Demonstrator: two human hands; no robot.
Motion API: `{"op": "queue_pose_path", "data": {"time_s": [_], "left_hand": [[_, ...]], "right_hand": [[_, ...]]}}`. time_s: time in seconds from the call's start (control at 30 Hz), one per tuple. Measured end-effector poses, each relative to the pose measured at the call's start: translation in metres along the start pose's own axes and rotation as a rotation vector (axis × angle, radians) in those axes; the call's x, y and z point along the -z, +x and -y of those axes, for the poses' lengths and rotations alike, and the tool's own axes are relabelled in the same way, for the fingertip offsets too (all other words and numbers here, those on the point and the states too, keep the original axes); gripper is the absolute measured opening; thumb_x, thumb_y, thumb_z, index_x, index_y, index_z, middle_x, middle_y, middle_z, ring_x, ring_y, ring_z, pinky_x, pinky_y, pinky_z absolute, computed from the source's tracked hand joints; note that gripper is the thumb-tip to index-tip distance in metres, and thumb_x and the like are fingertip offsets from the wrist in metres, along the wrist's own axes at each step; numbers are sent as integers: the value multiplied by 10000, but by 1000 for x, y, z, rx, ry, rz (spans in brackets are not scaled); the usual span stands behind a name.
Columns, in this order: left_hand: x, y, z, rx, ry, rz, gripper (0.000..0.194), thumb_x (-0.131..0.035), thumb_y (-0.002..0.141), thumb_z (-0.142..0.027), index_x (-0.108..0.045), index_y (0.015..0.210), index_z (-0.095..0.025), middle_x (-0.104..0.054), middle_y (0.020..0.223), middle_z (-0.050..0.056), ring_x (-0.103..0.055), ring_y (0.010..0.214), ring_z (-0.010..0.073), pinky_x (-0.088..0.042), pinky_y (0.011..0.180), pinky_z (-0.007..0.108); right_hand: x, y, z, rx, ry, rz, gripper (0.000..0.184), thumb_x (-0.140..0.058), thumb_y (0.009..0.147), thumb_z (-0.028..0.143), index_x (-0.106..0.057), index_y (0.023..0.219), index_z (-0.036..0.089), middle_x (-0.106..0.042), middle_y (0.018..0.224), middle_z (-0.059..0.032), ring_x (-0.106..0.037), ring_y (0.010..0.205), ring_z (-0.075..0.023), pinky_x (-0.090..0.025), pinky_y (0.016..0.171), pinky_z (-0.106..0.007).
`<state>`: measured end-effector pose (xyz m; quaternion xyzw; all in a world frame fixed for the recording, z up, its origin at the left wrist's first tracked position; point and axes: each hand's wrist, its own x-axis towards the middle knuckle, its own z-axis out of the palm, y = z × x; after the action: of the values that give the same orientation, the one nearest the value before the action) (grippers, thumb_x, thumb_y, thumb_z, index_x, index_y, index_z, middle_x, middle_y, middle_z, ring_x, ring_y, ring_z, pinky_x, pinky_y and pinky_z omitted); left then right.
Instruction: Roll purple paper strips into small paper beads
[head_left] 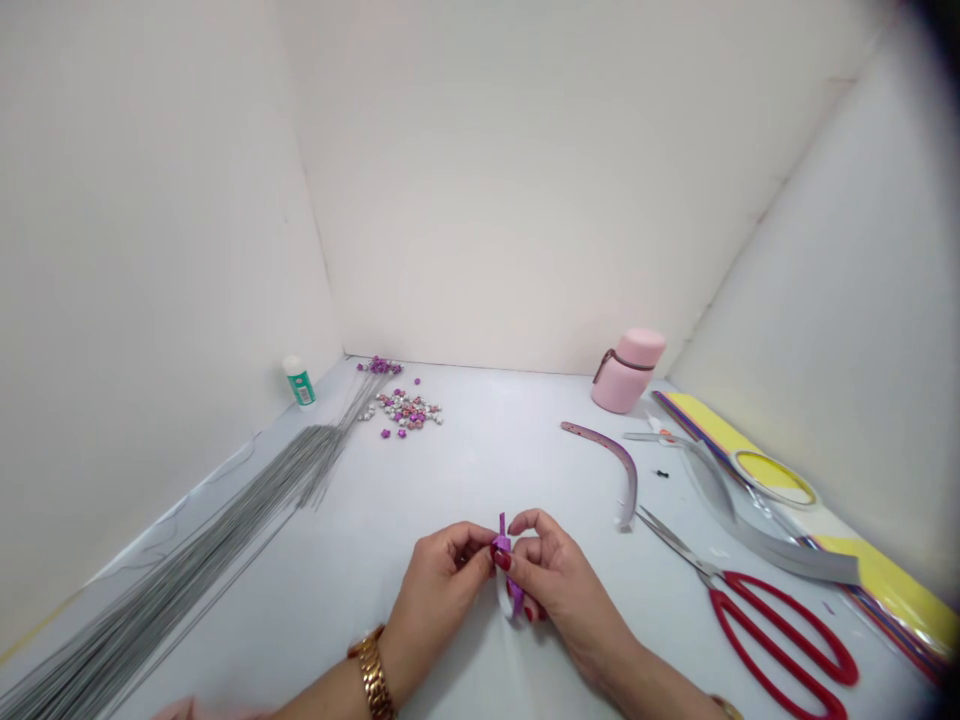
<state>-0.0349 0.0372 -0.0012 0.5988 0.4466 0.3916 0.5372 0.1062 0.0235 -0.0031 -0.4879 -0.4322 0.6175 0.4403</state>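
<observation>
A narrow purple paper strip [502, 543], white on its reverse, is pinched between both hands near the table's front. My left hand [448, 570] grips it from the left, thumb and forefinger together at a folded or knotted part. From the other side my right hand [559, 575] holds the same strip, its forefinger raised and curved beside the short upright end. The strip's longer tail curls down below the fingers. Exactly how the fold runs is partly hidden by the fingertips.
Red-handled scissors [750, 610], a curved purple strip bundle [611, 450] and silver strips [765, 540] lie right, by coloured paper sheets [690, 415] and a tape roll [776, 477]. A pink flask [628, 372] stands behind. Left are grey wires [225, 530], small folded stars [411, 410] and a glue stick [299, 383].
</observation>
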Motion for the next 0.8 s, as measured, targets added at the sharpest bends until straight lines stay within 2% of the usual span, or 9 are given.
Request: {"op": "queue_pose_path", "data": {"time_s": [0.1,0.27,0.4,0.5,0.6,0.7,0.8], "left_hand": [[0,-1,1,-27,42,29,200,-486,760,-177,-671,832,-158,-679,744,43,-590,675,162,-440,627,238],[0,-1,0,-39,83,51,226,-455,768,-169,-672,832,-174,-675,736,37,-592,681,164,-434,641,239],[-2,-3,-1,-26,111,93,225,-453,747,-156,-674,780,-186,-660,679,14,-579,644,153,-422,607,222],[-4,-5,1,-5,151,108,216,-464,716,-158,-677,719,-191,-663,686,12,-567,634,151,-404,580,216],[-4,-5,3,63,104,136,206,-472,693,-165,-675,721,-180,-648,645,7,-542,587,140,-376,528,207],[-4,-1,4,162,-20,137,165,-494,674,-168,-655,702,-154,-596,558,-11,-504,516,117,-354,494,197],[-4,3,2,217,-135,106,128,-515,664,-175,-634,693,-136,-564,530,-24,-486,493,102,-359,502,193]], "right_hand": [[0,1,0,23,31,21,343,-678,663,374,-475,865,186,-465,470,105,-387,326,-41,-240,349,-154],[2,1,-3,26,37,-22,306,-626,689,447,-530,718,158,-460,426,80,-330,315,-35,-209,343,-166],[9,5,0,120,24,-197,279,-591,727,436,-533,685,166,-439,441,80,-307,327,-41,-197,343,-172],[21,11,2,195,132,-399,214,-608,725,389,-518,719,196,-501,491,75,-356,343,-50,-227,345,-172],[32,18,2,221,192,-507,202,-601,730,382,-491,729,213,-539,546,74,-405,372,-50,-270,358,-168],[34,18,2,214,208,-495,205,-591,739,389,-493,782,213,-581,621,48,-461,422,-60,-315,384,-171],[26,14,3,127,178,-317,228,-571,760,393,-519,864,196,-600,666,21,-462,414,-60,-312,378,-175]]}}
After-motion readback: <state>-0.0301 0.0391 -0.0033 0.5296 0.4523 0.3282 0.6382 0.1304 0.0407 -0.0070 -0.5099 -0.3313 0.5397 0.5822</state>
